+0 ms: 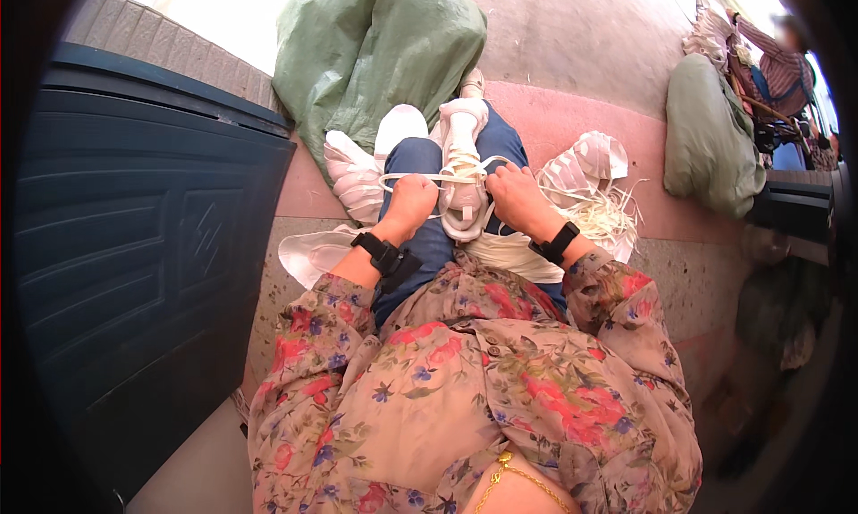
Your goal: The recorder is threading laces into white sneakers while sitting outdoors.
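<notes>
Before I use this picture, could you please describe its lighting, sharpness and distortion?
Head view: glare bleaches the upper left, beside the green sack; head view: the dark blue panel's edges bow, with black fisheye corners; head view: the pale shoe looks fairly clear, while the right rim is dim and blurry.

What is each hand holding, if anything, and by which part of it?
The lace: left grip and right grip each hold a stretch beside the shoe; whether at its ends cannot be told.
</notes>
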`<state>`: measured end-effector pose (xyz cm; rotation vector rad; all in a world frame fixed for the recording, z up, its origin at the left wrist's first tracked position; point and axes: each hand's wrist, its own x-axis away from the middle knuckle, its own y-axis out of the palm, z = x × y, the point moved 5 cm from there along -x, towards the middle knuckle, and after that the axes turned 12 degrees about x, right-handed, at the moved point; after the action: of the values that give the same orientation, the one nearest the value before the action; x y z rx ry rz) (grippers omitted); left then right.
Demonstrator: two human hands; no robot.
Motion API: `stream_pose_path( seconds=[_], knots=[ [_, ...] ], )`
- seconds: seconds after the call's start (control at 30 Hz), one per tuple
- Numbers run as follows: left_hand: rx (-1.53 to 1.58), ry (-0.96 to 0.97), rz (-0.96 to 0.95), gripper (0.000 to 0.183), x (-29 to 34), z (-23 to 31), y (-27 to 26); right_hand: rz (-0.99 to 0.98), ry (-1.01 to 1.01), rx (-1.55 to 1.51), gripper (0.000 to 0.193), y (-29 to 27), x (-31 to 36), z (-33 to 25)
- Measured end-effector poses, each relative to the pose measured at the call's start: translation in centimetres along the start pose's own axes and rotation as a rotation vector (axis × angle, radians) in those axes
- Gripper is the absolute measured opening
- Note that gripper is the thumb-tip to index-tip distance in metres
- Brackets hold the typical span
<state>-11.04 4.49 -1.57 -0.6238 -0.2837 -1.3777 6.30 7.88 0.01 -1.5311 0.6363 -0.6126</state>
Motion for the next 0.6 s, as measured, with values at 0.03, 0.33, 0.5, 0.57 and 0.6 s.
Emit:
stream_pose_path(
  seconds=[0.03, 0.33, 0.5, 0.57, 0.6],
  knots=[
    [0.059, -0.108, -0.014, 0.022, 0.1, 0.0, 0.0, 0.001, -0.033, 0.027, 0.006, -0.3, 0.0, -0.2],
    [-0.336, 0.409, 0.103, 0.020, 0.4, 0.4, -0.2, -0.062, 0.060, -0.047, 0.006, 0.5, 0.3, 0.3],
    [-0.481, 0.438, 0.014, 0.020, 1.5, 1.8, 1.4, -0.034, -0.018, 0.044, 0.006, -0.7, -0.3, -0.8],
    [-0.425, 0.487, 0.031, 0.020, 0.4, 0.5, 1.3, -0.041, -0.001, 0.018, 0.006, -0.3, -0.1, -0.6],
    [-0.370, 0.540, 0.050, 0.019, 0.0, 0.6, 1.0, -0.043, 0.015, -0.007, 0.006, 0.1, -0.1, -0.4]
  ],
)
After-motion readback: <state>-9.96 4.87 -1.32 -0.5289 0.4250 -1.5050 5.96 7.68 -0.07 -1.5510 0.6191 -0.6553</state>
